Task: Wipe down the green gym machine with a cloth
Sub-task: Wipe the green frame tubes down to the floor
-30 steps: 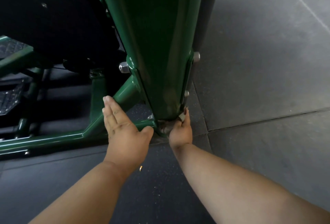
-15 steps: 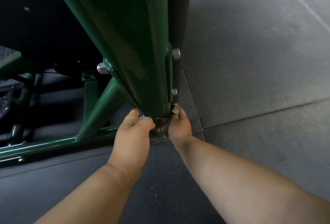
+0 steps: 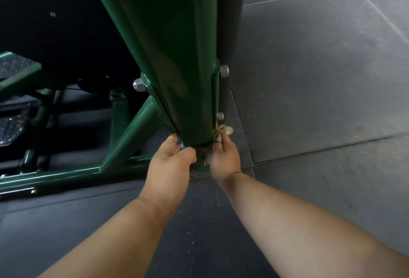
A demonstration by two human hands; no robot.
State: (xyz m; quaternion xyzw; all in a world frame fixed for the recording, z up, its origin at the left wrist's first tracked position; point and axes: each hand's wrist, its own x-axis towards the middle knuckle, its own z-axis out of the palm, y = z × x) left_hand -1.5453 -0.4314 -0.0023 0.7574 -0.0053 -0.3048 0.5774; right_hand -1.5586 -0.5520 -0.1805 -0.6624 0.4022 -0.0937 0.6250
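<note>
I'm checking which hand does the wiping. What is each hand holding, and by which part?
The right hand grips the bunched cloth by its middle. The left hand grips the green post at its foot.

We are seeing the post (image 3: 174, 56) standing between our left hand (image 3: 170, 167) and right hand (image 3: 224, 158), the cloth (image 3: 223, 133) lying against its right base, a frame bar (image 3: 66, 173) running leftward.

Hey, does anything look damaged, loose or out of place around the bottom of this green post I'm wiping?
Nothing stands out. The green post looks intact and glossy, and the bolts on its side plates sit in place. The right hand holds the cloth against the base, and the left hand grips its other side.
</note>
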